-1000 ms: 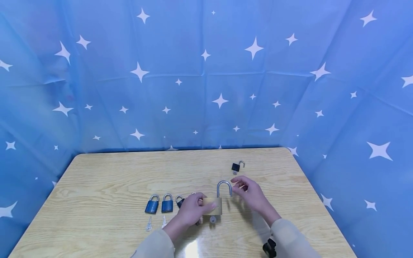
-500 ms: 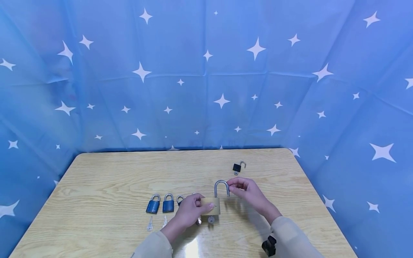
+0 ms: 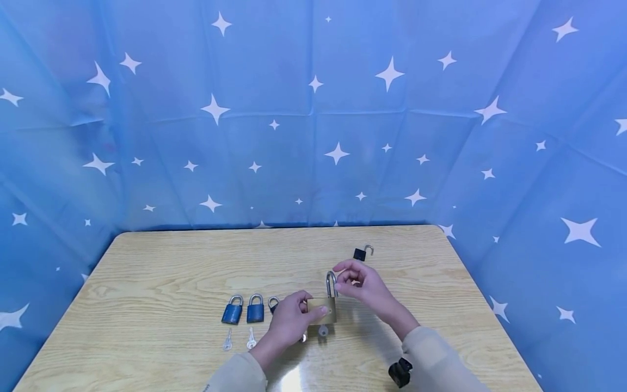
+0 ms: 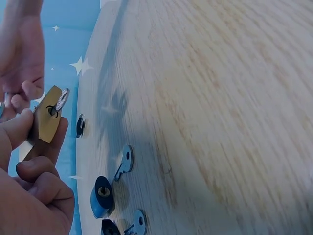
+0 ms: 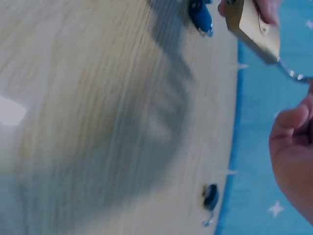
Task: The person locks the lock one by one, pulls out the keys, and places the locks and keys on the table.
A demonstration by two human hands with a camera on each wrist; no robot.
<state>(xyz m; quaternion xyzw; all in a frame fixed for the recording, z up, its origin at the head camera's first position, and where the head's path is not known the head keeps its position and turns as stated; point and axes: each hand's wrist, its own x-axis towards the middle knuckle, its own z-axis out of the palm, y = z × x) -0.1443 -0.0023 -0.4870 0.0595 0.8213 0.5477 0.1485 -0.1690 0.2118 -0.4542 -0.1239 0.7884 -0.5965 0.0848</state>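
Observation:
A large brass padlock is held up off the table in the head view, a key in its underside. My left hand grips the body, thumb across its front face. The steel shackle is raised and swivelled, its loop seen partly edge-on. My right hand has its thumb and index finger at the shackle's free leg, the other fingers curled. In the right wrist view the shackle reaches those fingertips. The left wrist view shows the padlock's keyed underside.
Two blue padlocks stand on the wooden table, with loose keys in front. A dark padlock is partly behind my left hand. A small black padlock with its shackle open lies farther back. A blue star-patterned curtain hangs behind.
The shackle has swivelled from broadside to nearly edge-on. My right hand has come left to the shackle and stayed at it. My left hand keeps hold of the padlock body.

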